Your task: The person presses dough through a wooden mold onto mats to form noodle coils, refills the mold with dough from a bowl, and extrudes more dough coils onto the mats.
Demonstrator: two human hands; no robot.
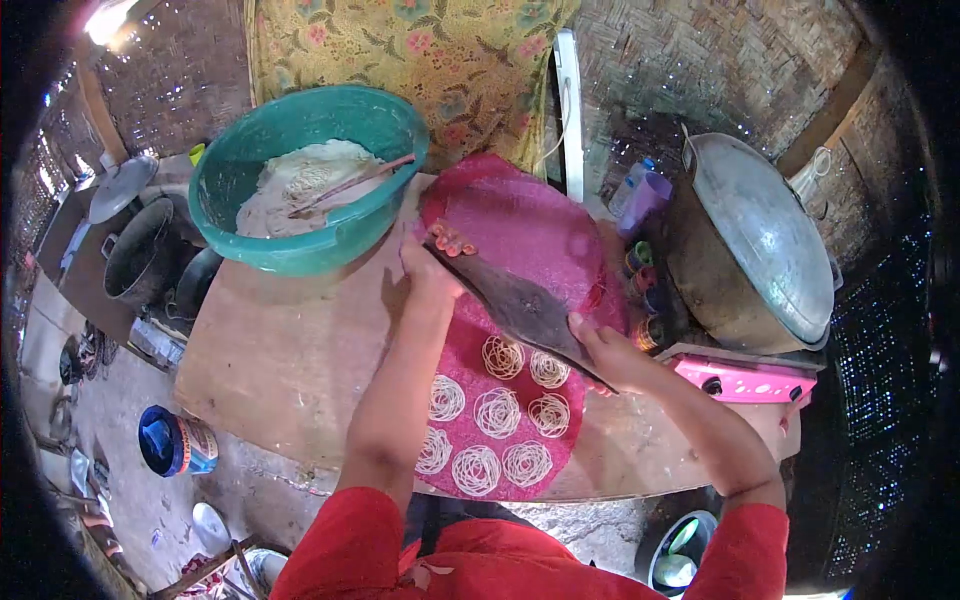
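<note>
The dark board [522, 305] over the pink sheet [525, 225] hides most fingers of the right hand [612, 357], clasping its four-o'clock end. Arm outstretched, the left hand [432, 260] curls fingers round the ten-o'clock end.

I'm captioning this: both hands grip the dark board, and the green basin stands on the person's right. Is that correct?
One slip: the head view shows the green basin standing on the person's left. The left hand and right hand do grip the dark board.

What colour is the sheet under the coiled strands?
The sheet is deep pink; it shows best in the head view.
</note>
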